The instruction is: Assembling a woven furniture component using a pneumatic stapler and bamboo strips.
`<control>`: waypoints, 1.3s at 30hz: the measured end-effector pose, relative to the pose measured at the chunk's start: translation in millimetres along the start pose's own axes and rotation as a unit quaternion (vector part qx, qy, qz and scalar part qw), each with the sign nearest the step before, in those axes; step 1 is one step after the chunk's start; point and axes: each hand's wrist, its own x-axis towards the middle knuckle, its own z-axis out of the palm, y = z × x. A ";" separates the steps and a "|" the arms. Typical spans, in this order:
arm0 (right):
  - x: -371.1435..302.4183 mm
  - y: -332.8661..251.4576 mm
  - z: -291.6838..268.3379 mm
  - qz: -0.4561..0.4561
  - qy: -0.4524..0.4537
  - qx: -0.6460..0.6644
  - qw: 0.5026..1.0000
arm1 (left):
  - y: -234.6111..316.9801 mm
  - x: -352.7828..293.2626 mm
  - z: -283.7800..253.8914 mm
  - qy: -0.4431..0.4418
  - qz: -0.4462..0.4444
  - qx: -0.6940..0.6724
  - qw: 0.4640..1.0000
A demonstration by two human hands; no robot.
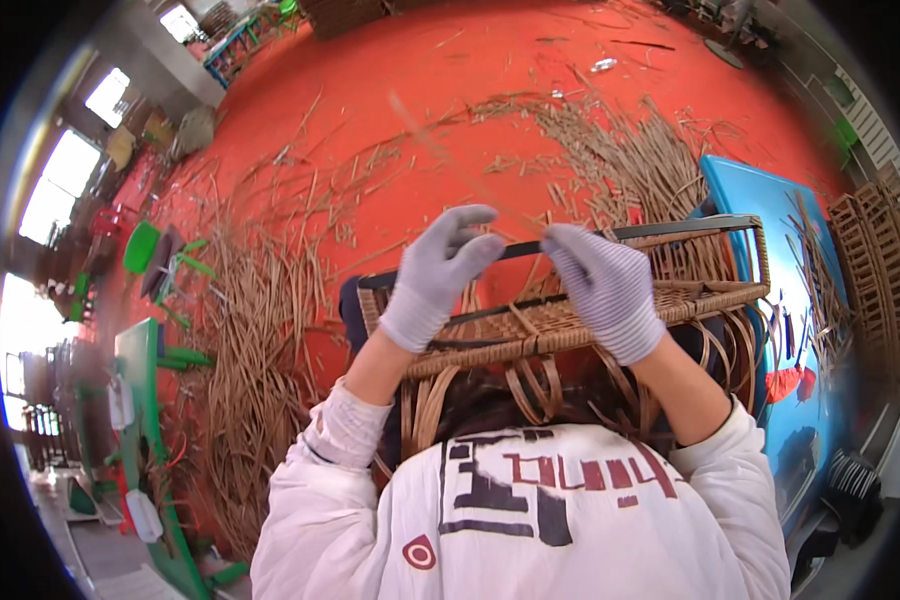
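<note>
Across my lap lies a woven rattan frame (540,345), a long basket-like piece with a dark bar along its far edge and loose looped strands hanging at the near side. My right hand (605,290), in a pale striped glove, pinches a thin brown rattan strip (470,182) just above that dark bar. The strip slants up and to the left and is smeared by motion. Over the left part of the frame hovers my left hand (440,270), gloved alike, its curved fingers and thumb apart with nothing visible between them.
Loose rattan strips (260,400) lie heaped on the red floor at left, with another pile (635,150) ahead to the right. A blue table (795,270) stands close on my right, stacked woven frames (870,260) beyond it. At left are a green table (140,365) and a green stool (142,247).
</note>
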 end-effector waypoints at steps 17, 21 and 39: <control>-25.3 -20.5 34.3 0.354 -0.245 0.528 0.732 | 15.6 1.3 0.8 0.009 -0.034 -0.008 0.999; -19.7 -25.0 40.8 0.381 -0.214 0.565 0.700 | 11.1 -13.0 15.4 -0.038 -0.021 0.148 0.988; -310.2 172.1 -256.8 0.604 0.241 -0.405 0.642 | -58.1 17.7 -99.3 0.191 0.016 0.189 0.963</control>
